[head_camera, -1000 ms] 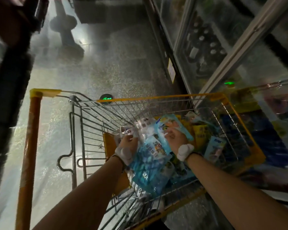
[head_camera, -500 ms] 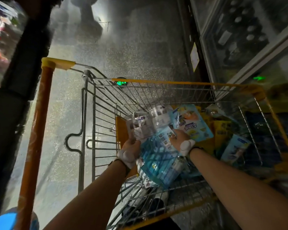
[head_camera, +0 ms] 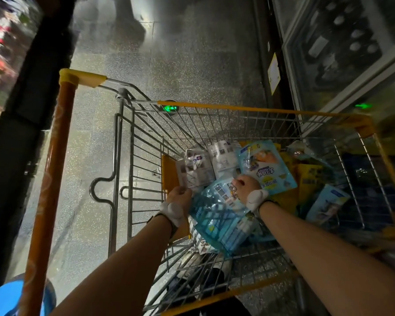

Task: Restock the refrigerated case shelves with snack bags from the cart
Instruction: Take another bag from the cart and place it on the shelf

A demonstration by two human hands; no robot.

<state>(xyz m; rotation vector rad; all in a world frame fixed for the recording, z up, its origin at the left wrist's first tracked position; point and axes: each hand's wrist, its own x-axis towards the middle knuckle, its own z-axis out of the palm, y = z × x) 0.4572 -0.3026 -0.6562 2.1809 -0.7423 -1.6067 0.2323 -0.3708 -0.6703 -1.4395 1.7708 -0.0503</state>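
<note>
A wire shopping cart (head_camera: pixel 255 109) with yellow trim holds several snack bags. My left hand (head_camera: pixel 180 197) grips a fan of white and grey bags (head_camera: pixel 195 171) at their lower edge. My right hand (head_camera: pixel 245 184) is curled over the top of a light blue snack bag (head_camera: pixel 219 218) and holds it, with a second blue bag (head_camera: pixel 266 166) showing just beyond my fingers. Yellow bags (head_camera: pixel 308 179) and another pale blue bag (head_camera: pixel 326 205) lie further right in the basket. Both wrists wear white bands.
The refrigerated case's glass door (head_camera: pixel 342 49) stands at the right, bottles behind it. The cart's orange handle bar (head_camera: pixel 50 185) runs down the left. Dark shelving (head_camera: pixel 14 106) lines the left side, speckled floor (head_camera: pixel 180 65) lies ahead, and a blue object (head_camera: pixel 0 299) sits bottom left.
My view has shifted down and closer to the cart. Both hands have lifted their bags slightly, the white bags rising in my left hand. The grips are unchanged.
</note>
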